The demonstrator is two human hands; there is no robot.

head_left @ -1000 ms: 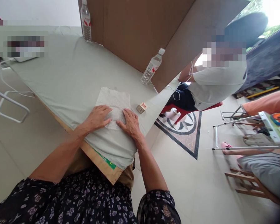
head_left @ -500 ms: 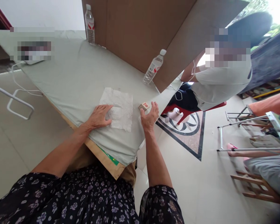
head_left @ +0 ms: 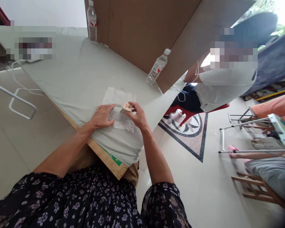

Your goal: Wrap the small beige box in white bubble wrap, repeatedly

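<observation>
My right hand (head_left: 139, 116) grips a small printed box (head_left: 126, 107) between thumb and fingers, over the right part of a sheet of bubble wrap (head_left: 120, 94). Whether the box touches the sheet I cannot tell. The sheet lies flat on the cloth-covered table (head_left: 68, 72), near its front corner. My left hand (head_left: 101, 117) rests on the sheet's left edge, palm down, fingers and thumb spread apart with nothing in them.
A brown cardboard panel (head_left: 142, 34) stands across the table's far side. One water bottle (head_left: 92, 25) is upright by it; another bottle (head_left: 156, 68) stands near the panel's right end. A person in a white shirt (head_left: 225, 85) sits beyond. White cables hang at the left.
My right hand has taken hold of the small box, which stood right of the bubble wrap, and brought it left over the sheet. My left hand has stayed in place.
</observation>
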